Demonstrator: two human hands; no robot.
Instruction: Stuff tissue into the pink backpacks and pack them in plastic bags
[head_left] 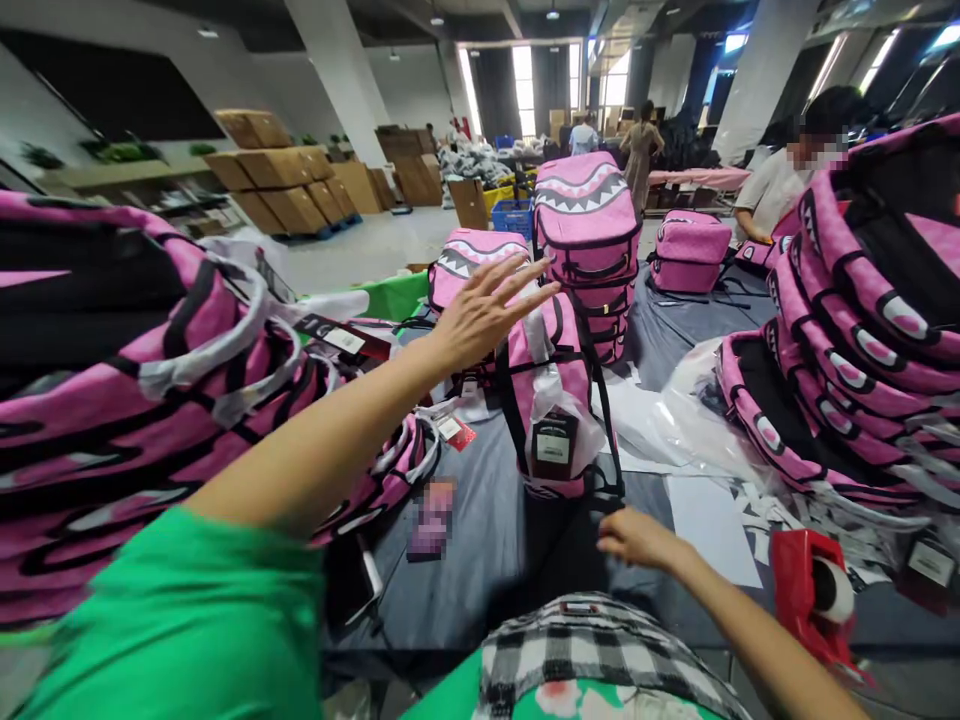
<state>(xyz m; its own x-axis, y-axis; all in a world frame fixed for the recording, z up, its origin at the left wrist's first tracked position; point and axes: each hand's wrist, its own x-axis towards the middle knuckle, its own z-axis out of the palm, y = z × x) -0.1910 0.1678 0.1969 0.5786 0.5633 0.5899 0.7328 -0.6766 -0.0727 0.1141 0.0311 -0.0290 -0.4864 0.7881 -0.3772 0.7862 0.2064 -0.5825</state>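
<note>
On the table [484,500] with grey cover, between the left pile of pink bags [150,420] and the right pile [847,350], one narrow pink bag [576,380] stands upright before the person. It has black edging, black straps [611,430] and whitish wrapping on the near side. The left hand [480,312] is spread wide at its top. The right hand [637,540] has curled fingers near a strap; whether it holds something, one cannot tell. The dark tag [553,447] carries a white label.

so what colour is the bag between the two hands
The bag is pink with black trim, seen best in the head view.
</note>
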